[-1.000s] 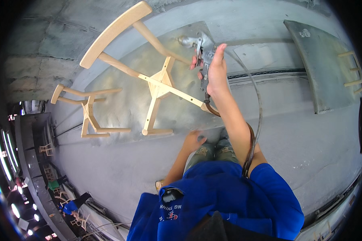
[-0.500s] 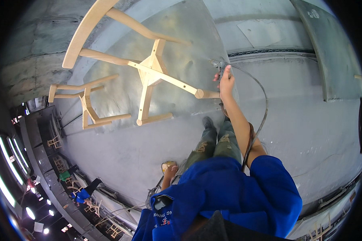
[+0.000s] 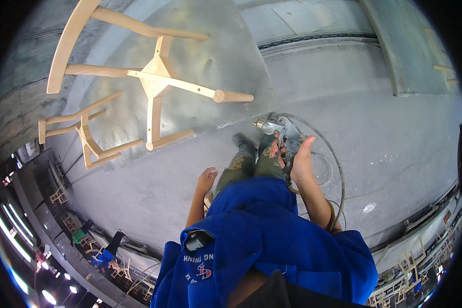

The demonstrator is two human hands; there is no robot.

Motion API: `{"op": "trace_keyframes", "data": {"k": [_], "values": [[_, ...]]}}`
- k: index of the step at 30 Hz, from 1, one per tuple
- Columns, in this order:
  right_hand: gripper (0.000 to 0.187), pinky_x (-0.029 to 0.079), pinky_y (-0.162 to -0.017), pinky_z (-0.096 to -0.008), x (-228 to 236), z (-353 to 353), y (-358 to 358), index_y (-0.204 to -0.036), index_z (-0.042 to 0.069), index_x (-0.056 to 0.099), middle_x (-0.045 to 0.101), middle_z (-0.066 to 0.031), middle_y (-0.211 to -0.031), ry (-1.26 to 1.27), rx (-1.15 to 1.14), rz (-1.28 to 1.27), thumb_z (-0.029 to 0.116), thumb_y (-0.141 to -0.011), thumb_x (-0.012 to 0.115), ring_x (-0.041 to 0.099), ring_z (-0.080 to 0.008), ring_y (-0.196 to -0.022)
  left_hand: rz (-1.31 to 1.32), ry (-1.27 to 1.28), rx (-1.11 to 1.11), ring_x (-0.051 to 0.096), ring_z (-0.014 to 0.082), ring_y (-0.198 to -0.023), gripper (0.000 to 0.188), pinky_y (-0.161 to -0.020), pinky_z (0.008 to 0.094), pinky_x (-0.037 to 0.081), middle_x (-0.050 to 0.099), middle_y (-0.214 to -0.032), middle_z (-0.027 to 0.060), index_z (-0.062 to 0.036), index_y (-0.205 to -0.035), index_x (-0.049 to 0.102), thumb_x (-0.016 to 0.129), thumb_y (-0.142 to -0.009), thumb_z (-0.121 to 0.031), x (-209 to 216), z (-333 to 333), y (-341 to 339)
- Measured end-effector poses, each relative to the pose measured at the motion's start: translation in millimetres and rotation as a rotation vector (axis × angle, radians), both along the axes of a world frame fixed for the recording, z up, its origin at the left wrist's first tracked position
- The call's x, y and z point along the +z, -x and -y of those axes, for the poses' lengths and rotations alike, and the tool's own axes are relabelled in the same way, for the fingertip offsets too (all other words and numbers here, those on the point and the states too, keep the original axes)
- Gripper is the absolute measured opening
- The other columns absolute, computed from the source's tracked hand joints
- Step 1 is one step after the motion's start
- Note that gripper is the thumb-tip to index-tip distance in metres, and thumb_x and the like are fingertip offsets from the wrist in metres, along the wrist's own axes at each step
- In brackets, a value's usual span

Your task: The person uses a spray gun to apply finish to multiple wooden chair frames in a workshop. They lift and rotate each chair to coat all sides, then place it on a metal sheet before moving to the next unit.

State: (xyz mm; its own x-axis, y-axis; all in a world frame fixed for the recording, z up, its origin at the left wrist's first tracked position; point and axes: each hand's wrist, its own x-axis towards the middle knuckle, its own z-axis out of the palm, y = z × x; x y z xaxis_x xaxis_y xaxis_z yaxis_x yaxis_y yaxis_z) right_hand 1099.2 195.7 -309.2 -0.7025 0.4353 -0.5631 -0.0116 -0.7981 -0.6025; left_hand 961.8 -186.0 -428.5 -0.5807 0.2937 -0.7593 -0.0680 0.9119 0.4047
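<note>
My right hand (image 3: 302, 163) is wrapped round the handle of a metal spray gun (image 3: 276, 127), its thumb sticking out. The gun's brass-coloured nozzle points left, and a dark hose (image 3: 334, 154) loops from it past my right forearm. My left hand (image 3: 206, 179) is raised in front of my left thigh, its fingers partly stretched, with nothing visible in them. A pale wooden-looking thing (image 3: 208, 200) shows partly behind that wrist; I cannot make out its kind. Ahead to the left, apart from both hands, stands a bare wooden chair frame (image 3: 156, 77).
A smaller-looking wooden frame (image 3: 84, 131) stands left of the chair frame. Behind them is a shiny metal sheet (image 3: 215, 66). A grey panel (image 3: 390, 51) stands at the far right. More hose lies on the grey floor (image 3: 374, 149). People and chairs are far off at lower left.
My right hand has drawn the spray gun back toward my body, away from the chair frame. A fine mist at the nozzle is no longer visible. My left hand has come up.
</note>
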Motion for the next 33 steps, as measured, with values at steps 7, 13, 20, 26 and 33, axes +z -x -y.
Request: {"op": "trace_keyframes", "data": {"k": [7,13,20,26,33], "values": [[0.076,0.036,-0.046,-0.0268,-96,26,-3,-0.094,0.006,0.062,0.061,-0.0046,-0.070,-0.056,-0.159,0.394,0.070,-0.102,0.022,0.060,-0.0147,-0.062,0.001,-0.076,0.003,0.069,0.0273,-0.097,0.042,-0.087,0.0369,0.052,0.073,-0.101,0.0193,-0.0033,-0.125,0.065,0.064,-0.096,-0.034,3,27,2],[0.079,0.036,-0.046,-0.0271,-159,58,-9,-0.095,0.007,0.061,0.062,-0.0041,-0.071,-0.009,-0.300,0.578,0.079,-0.095,0.030,0.061,-0.0158,-0.060,-0.027,-0.067,0.125,0.069,0.0263,-0.094,0.043,-0.085,0.0359,0.052,0.073,-0.100,0.0194,-0.0034,-0.125,0.065,0.065,-0.095,-0.034,-7,127,0],[0.068,0.050,-0.059,-0.0367,-201,143,7,-0.107,0.002,0.065,0.068,-0.0106,-0.079,-0.834,0.086,0.796,0.068,-0.093,0.055,0.066,-0.0254,-0.070,-0.070,-0.042,0.183,0.070,0.0287,-0.095,0.044,-0.085,0.0379,0.053,0.073,-0.101,0.0202,-0.0039,-0.123,0.067,0.067,-0.094,-0.036,-55,297,3],[0.054,0.055,-0.075,-0.0446,-121,216,61,-0.112,0.005,0.066,0.072,-0.0201,-0.095,-1.298,0.583,0.897,0.054,-0.090,0.067,0.070,-0.0416,-0.087,-0.109,-0.046,0.366,0.070,0.0284,-0.096,0.042,-0.086,0.0379,0.053,0.074,-0.102,0.0191,-0.0009,-0.118,0.069,0.067,-0.094,-0.035,-92,424,-3],[0.036,0.053,-0.067,-0.0354,38,254,42,-0.109,0.002,0.065,0.070,-0.0132,-0.083,-1.542,0.174,0.663,0.033,-0.093,0.073,0.069,-0.0250,-0.076,0.060,0.152,0.502,0.069,0.0234,-0.089,0.038,-0.084,0.0365,0.053,0.074,-0.091,0.0142,0.0027,-0.110,0.071,0.068,-0.093,-0.031,-126,480,-12]]}}
